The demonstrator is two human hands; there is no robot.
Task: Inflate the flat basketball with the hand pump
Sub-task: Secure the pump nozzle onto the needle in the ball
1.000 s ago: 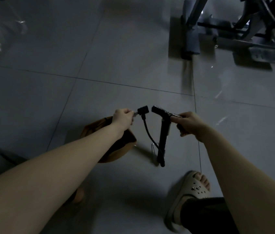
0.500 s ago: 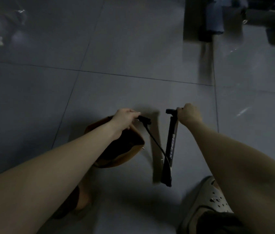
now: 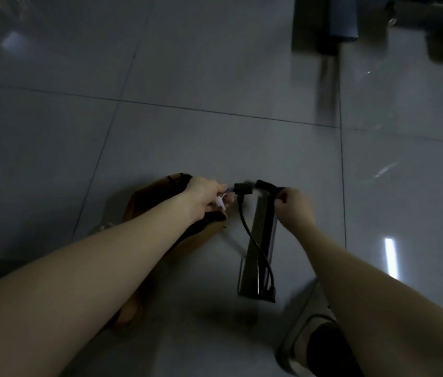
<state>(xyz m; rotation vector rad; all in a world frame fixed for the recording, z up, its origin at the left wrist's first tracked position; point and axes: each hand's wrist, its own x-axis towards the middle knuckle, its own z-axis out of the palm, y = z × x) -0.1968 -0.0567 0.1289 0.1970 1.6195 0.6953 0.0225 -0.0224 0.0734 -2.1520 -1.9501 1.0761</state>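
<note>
On a dim, grey-tiled floor (image 3: 187, 63), seen from above, a person's two bare forearms reach in from the lower edge toward a hand pump (image 3: 262, 219). At about 9 o'clock from the pump, the flat basketball (image 3: 134, 210) lies on the tiles. It is an orange-brown skin, caved in and dark at its middle, and partly hidden beneath the left wrist. The left hand (image 3: 204, 198) is above the ball's 3 o'clock edge. Its fingers (image 3: 219, 190) are curled and pinch the tip of the black nozzle head (image 3: 243, 188) together with a small white piece (image 3: 221, 204), possibly a tag or adapter; blur makes it hard to tell. From the nozzle head a black hose (image 3: 250, 235) droops toward 6 o'clock and loops down to the pump's base (image 3: 257, 293), which sits on the floor. The pump barrel (image 3: 258, 257) rises from that base, its top leaning toward 12 o'clock, smeared by motion blur. At its top the black T-handle (image 3: 268, 185) lies just beside the nozzle head. The right hand (image 3: 295, 206) grips the handle's 3 o'clock end, fingers wrapped tightly round it. At 5 o'clock from the base, a pale sandal (image 3: 300, 322) stands on the tiles. Dark furniture (image 3: 331, 25) fills the frame's 1 o'clock corner. A bright streak of reflected light (image 3: 390, 257) marks the floor at the far right.
</note>
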